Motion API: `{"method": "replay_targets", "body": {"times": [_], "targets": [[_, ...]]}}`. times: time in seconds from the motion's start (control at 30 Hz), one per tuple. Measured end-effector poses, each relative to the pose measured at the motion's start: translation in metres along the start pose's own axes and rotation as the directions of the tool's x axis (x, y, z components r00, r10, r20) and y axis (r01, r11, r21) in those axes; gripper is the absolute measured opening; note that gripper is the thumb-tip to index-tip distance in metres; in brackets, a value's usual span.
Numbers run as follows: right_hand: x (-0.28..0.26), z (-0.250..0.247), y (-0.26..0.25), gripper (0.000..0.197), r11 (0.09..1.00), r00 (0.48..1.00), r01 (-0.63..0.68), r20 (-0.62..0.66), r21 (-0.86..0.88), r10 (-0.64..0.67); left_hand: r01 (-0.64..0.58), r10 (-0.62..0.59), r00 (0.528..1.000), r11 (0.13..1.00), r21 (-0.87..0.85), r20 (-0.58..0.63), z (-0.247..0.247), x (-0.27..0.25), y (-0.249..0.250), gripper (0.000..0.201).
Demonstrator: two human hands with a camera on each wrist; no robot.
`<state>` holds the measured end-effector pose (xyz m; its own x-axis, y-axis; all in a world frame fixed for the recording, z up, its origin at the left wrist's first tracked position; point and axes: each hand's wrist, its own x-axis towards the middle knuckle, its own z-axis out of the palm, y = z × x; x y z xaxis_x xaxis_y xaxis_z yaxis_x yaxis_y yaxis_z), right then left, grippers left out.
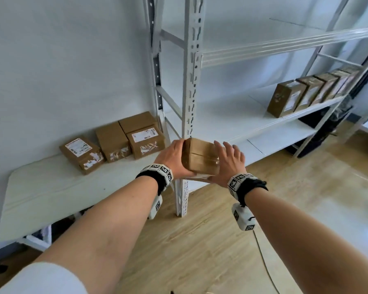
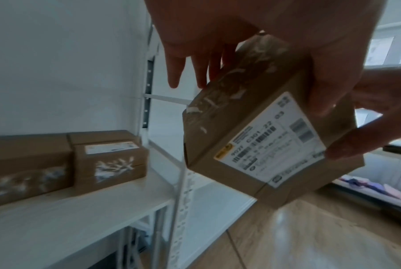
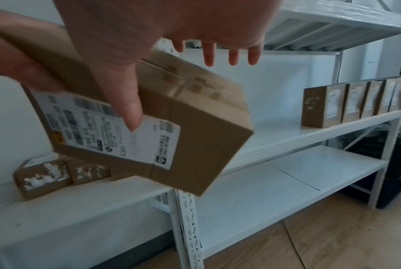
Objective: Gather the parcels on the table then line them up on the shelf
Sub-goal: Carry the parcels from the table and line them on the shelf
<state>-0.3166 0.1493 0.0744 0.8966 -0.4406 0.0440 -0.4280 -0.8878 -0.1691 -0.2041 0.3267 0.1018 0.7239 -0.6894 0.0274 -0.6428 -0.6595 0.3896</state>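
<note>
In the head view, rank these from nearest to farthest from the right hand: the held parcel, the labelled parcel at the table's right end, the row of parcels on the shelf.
1. Held parcel, touching the right hand.
2. Labelled parcel, left on the table.
3. Row of parcels, far right on the shelf.

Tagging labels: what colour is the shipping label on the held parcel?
White with black print, on the brown cardboard parcel; clearest in the left wrist view.
</note>
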Motion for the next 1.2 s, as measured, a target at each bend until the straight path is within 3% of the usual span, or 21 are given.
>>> {"method": "replay_targets", "body": {"times": [0.17,0.33,0.57,0.9,1.03,1.2], "targets": [[-0.002,-0.022,0.067,0.135,0.993,0.995,-0.007,0.104,0.12,-0.006,-0.007,0.009,1.0,0.993,-0.119,0.022,0.033,0.022,0.09,0.118],[0.001,-0.033,0.114,0.123,0.948,0.981,-0.067,0.193,0.31,0.006,0.067,-0.069,0.998,0.988,-0.142,-0.007,0.054,0.042,0.134,0.108],[0.036,-0.035,0.137,0.125,0.91,0.994,-0.04,0.105,0.414,-0.005,0.141,-0.14,0.99,0.983,-0.115,0.017,0.06,0.096,0.152,0.106],[0.168,-0.046,0.196,0.109,0.921,0.996,-0.089,0.052,0.379,0.074,-0.024,0.025,1.0,0.997,-0.067,0.005,0.067,0.251,0.162,0.096],[0.222,-0.057,0.233,0.103,0.913,0.994,-0.103,0.001,0.394,0.111,-0.15,0.151,0.986,0.989,-0.018,0.066,0.067,0.324,0.173,0.105],[0.27,-0.051,0.284,0.101,0.883,0.981,-0.163,-0.022,0.441,0.192,-0.229,0.225,0.961,0.973,0.01,0.162,0.086,0.4,0.197,0.116]]}}
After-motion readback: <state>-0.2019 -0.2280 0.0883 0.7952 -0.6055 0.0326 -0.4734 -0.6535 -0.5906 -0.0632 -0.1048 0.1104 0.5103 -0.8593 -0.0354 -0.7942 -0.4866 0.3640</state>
